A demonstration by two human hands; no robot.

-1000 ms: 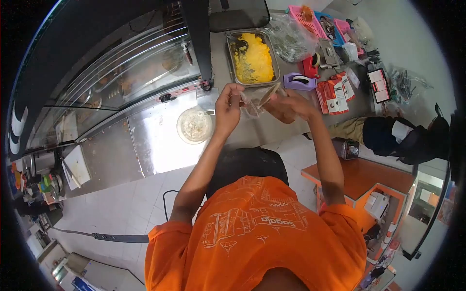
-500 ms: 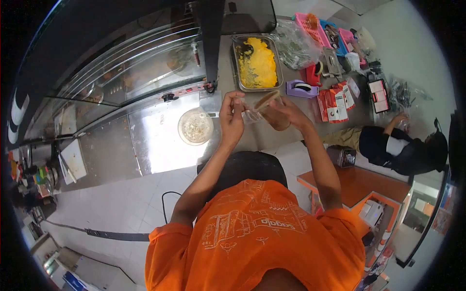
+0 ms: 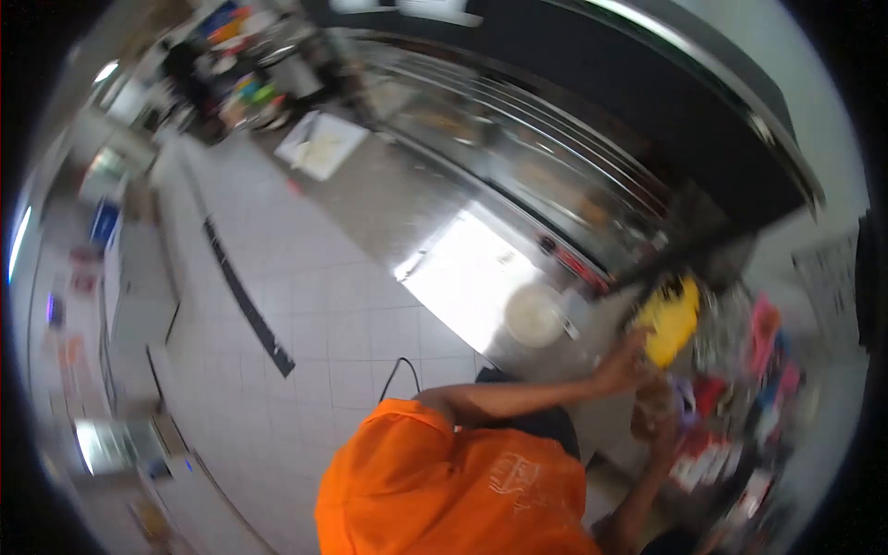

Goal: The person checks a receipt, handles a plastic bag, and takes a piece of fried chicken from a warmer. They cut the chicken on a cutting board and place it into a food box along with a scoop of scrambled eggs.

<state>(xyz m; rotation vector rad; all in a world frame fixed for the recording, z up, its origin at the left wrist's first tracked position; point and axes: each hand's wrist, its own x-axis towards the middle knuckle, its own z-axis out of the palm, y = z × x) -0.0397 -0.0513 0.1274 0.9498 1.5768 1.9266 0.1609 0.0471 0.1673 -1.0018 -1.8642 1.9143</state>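
Note:
Motion blurs the view. At the lower right of the counter, my right hand point(image 3: 665, 435) is closed around a see-through plastic cup with brown contents point(image 3: 651, 405). My left hand point(image 3: 622, 366) is just above the cup, near the edge of a metal tray holding crumbly yellow food point(image 3: 671, 324). Its fingers are too smeared to show whether they hold anything. Left of that hand, a round tub with pale contents point(image 3: 535, 314) stands on the shiny steel counter.
A glass display case point(image 3: 546, 171) runs along the counter's back. A white cutting board point(image 3: 324, 146) lies at the far end. Red-and-white packets point(image 3: 705, 462), a purple tape dispenser point(image 3: 684, 402) and pink baskets point(image 3: 764, 324) crowd the right side. A tiled floor point(image 3: 314, 296) lies below.
My head has turned left, so the counter slants and my hands appear lower right. The cup remains in my right hand. The clear plastic piece seen at my left fingers is lost in blur.

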